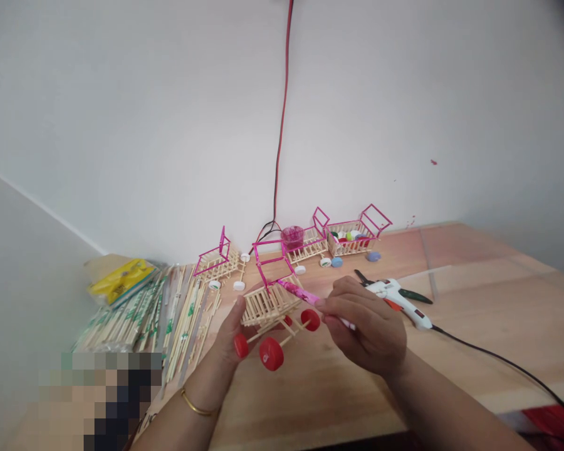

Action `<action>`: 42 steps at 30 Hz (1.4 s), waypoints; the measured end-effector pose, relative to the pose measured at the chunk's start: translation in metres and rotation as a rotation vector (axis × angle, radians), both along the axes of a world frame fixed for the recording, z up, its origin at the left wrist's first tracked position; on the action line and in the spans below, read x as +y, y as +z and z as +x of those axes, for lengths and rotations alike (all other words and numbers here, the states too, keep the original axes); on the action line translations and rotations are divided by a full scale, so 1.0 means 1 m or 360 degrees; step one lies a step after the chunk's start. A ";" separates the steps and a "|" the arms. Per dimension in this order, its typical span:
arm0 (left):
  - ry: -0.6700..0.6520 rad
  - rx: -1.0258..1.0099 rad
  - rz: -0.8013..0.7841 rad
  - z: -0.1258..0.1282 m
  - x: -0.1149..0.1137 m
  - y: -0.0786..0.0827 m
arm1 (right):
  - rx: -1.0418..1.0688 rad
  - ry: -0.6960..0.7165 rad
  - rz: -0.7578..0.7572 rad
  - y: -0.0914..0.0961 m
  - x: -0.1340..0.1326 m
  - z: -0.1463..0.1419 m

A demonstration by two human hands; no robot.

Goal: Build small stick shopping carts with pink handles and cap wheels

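Observation:
My left hand (228,335) grips a small cart (269,302) made of wooden sticks, tilted in the air above the table. Red bottle-cap wheels (271,353) sit on its stick axles, and its top rim and handle frame (272,262) are pink. Between the fingers of my right hand (364,322) is a slim paintbrush (301,293) smeared with pink. Its tip meets the cart's top rim near the base of the handle. Part of my left fingers is hidden behind the cart.
Three similar carts (216,263) stand along the wall, one filled with coloured caps. A cup of pink paint (292,238) is among them. A white glue gun (402,300) and dark-handled pliers (416,295) lie right. Bundled sticks (122,322) and a yellow packet (122,280) lie left.

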State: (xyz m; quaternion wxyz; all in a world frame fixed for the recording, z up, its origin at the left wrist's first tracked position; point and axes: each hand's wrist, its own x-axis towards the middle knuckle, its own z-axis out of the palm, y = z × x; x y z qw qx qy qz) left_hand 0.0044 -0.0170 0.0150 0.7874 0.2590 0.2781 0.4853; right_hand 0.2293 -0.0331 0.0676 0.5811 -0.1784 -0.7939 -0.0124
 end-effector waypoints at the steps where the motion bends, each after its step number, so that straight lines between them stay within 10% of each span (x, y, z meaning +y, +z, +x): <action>1: 0.0013 -0.0012 0.0033 0.000 0.000 -0.001 | -0.0007 -0.0031 -0.0003 -0.001 0.001 0.001; 42: 0.0099 0.0003 0.0173 -0.002 -0.002 -0.004 | 0.0133 -0.0271 -0.0177 -0.002 0.003 0.005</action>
